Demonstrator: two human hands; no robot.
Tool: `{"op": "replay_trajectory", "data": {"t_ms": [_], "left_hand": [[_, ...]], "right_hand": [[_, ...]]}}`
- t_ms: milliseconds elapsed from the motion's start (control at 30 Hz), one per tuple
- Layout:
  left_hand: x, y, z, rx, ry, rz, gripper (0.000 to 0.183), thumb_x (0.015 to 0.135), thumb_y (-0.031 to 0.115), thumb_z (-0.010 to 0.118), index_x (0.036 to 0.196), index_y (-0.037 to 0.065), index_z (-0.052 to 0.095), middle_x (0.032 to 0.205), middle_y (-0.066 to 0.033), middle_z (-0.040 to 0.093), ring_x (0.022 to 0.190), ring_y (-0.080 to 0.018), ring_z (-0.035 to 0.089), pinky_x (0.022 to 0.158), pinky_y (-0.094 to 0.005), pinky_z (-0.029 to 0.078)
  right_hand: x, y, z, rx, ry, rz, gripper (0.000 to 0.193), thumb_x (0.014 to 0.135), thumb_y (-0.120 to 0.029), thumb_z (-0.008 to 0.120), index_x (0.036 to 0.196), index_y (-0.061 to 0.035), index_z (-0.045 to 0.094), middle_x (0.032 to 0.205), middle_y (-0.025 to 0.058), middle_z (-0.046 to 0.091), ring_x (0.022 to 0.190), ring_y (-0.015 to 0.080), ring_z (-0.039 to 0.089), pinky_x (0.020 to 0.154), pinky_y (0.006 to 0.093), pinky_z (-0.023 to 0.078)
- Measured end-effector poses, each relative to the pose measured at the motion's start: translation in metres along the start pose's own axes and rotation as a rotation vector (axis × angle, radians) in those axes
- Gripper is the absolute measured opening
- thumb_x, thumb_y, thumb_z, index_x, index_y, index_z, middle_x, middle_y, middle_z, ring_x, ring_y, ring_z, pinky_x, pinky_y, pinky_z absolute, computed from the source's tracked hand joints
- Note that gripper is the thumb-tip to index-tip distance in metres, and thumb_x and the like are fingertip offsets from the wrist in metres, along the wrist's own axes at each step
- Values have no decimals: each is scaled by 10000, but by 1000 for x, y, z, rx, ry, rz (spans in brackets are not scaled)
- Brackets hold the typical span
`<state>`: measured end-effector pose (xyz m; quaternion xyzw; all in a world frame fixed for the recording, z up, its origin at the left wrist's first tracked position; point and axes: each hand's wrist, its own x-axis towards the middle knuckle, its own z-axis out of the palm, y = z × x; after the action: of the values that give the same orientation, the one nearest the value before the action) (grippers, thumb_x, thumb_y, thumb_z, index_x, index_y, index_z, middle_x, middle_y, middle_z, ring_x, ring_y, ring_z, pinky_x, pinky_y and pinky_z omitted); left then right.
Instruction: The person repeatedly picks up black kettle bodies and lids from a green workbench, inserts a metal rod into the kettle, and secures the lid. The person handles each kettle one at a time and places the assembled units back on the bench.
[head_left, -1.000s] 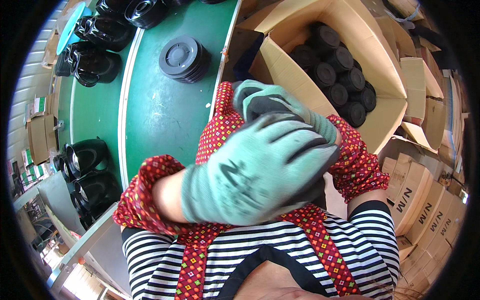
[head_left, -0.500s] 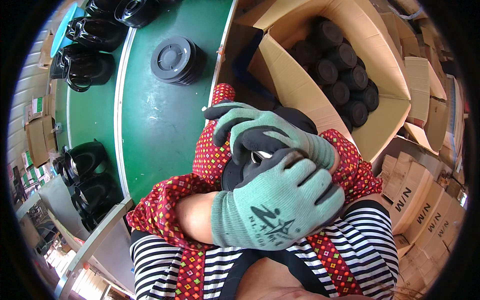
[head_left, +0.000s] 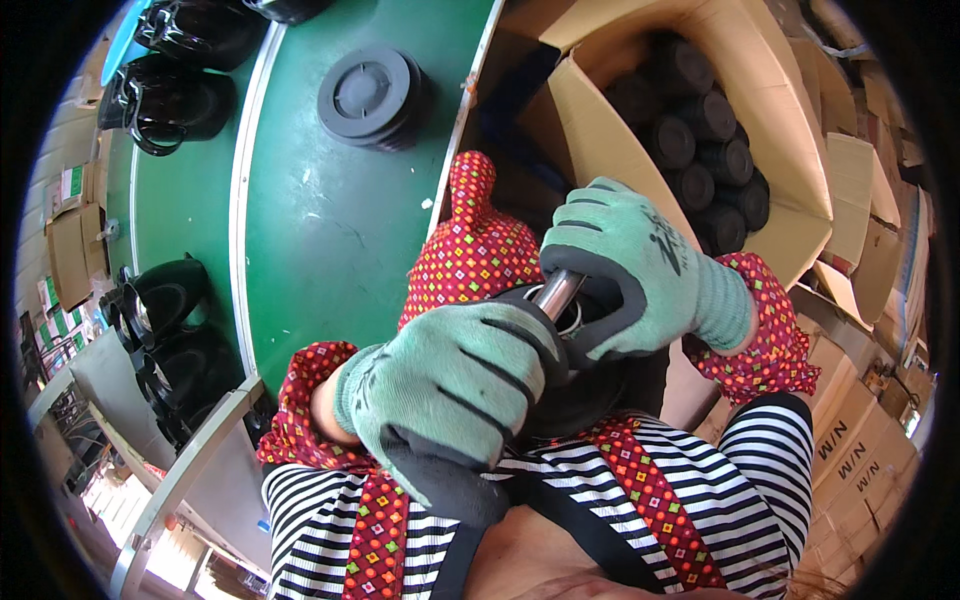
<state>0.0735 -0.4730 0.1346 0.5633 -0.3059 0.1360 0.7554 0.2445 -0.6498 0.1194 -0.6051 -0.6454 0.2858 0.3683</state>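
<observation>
While both gloved hands are meeting in front of the striped shirt [head_left: 755, 470], a shiny metal rod [head_left: 560, 292] is slanting between them, right at the centre of the action! The right hand [head_left: 630, 270] is clamping the rod's upper end, green fingers folding over it and the dark thumb side showing below. Down at the lower end, the left hand [head_left: 450, 390] is turning its green back to us, fingers curling under and dark thumb pointing down towards the body; what it is gripping, and how tightly, we cannot tell. Just beside the rod a pale ring [head_left: 572, 322] is peeking out, and beneath the hands a dark object [head_left: 575, 405] is sitting, mostly hidden by those gloves.

Over on the green table [head_left: 330, 250], a stack of black discs [head_left: 365, 95] is standing alone near the edge, while glossy black mugs [head_left: 185, 105] are crowding the far left corner. Out to the right, an open carton [head_left: 610, 140] is holding a cluster of black cylinders [head_left: 710, 120], and printed brown boxes [head_left: 845, 440] are piling up below it!
</observation>
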Motion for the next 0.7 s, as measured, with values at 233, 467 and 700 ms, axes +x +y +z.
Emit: {"op": "replay_trajectory", "data": {"t_ms": [233,467,700], "left_hand": [[19,18,7,579,-49,-82,176,906,138,784,1021,15,735,913,-125,701,867,-337,700,854,-499,571],[-50,42,-23,1488,198,-267,466,786,50,780,1245,18,702,921,-114,663,887,-332,650,857,-460,512],[-206,26,-25,1714,151,-898,697,832,70,694,1501,116,505,1079,-138,600,1042,-375,562,999,-552,404]], "right_hand": [[2,11,-6,190,116,-27,554,784,-262,819,1275,-48,676,1217,143,622,1206,326,563,1080,430,428],[-52,-32,2,409,226,126,892,749,-419,915,1495,-77,566,1549,183,488,1445,360,468,1205,451,370],[-82,-71,46,132,177,232,801,753,-288,928,1439,-25,609,1430,194,622,1375,365,562,1187,458,398]]}}
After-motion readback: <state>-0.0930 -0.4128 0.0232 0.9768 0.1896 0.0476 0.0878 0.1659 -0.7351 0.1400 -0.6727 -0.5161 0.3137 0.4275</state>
